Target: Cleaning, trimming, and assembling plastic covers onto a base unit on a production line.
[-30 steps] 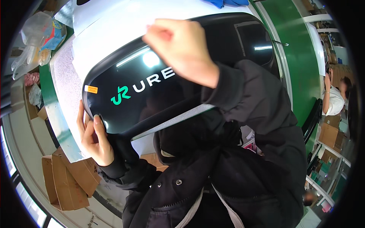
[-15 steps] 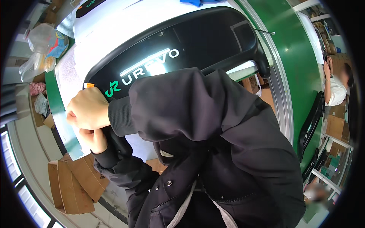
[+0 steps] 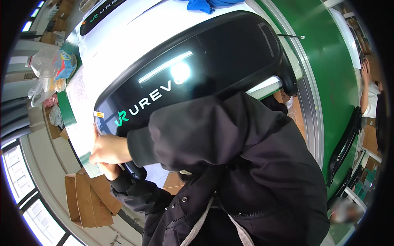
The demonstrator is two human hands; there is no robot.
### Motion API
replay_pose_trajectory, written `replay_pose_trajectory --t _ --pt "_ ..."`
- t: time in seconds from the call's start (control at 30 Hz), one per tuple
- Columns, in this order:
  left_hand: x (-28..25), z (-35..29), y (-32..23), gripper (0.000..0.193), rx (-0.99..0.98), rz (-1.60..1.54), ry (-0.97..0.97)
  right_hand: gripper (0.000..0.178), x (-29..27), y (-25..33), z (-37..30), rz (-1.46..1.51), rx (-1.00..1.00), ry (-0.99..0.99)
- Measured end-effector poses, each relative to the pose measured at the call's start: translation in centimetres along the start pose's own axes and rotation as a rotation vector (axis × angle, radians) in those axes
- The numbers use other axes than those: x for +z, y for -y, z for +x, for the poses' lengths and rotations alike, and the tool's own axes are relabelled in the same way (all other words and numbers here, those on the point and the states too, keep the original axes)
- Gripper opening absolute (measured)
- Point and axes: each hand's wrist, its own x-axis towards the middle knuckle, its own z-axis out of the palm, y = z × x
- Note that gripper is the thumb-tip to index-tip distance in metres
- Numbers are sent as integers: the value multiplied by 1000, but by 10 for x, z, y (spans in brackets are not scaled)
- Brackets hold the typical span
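Observation:
A long, glossy black panel (image 3: pixel 221 53) with rounded corners lies slantwise before me, with white and green lettering along its near left part. A thick black rim curves round it into stubby bent ends at the near side. My right hand (image 3: pixel 110 148) reaches across to the panel's left end, one finger stretched up along its edge and the others curled; what they hold is hidden. Just below it, my left hand (image 3: pixel 109 170) is by the panel's near left bent end, its fingers mostly covered by the right hand. A small orange-yellow sticker (image 3: pixel 99 115) marks the panel's left corner.
Under the panel is a white-covered table (image 3: pixel 119 53); a blue cloth (image 3: pixel 205 5) and a similar black panel (image 3: pixel 98 18) are at its far side. Plastic bottle (image 3: pixel 43 61) at left, cardboard box (image 3: pixel 84 201) on the lower left. Another person (image 3: pixel 371 96) is at far right.
My right hand has slid nearer and slightly right along the panel's left end, uncovering the sticker and more lettering. The whole view has shifted a little.

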Motion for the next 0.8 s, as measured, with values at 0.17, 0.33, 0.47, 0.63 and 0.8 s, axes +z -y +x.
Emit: replay_pose_trajectory --t 0.17,0.33,0.47,0.63,0.8 --pt "32 4 -35 19 90 129 177 29 -94 70 -41 -76 152 181" --pt "45 3 -43 26 79 28 125 18 -205 119 -90 -426 -61 -280" --pt "56 8 -42 20 102 -117 70 19 -314 150 -134 -273 -207 -648" --pt "50 6 -38 30 198 59 94 26 -316 154 -138 -759 -136 -702" --pt "59 10 -47 38 201 76 72 19 -349 158 -162 -1276 -108 -952"
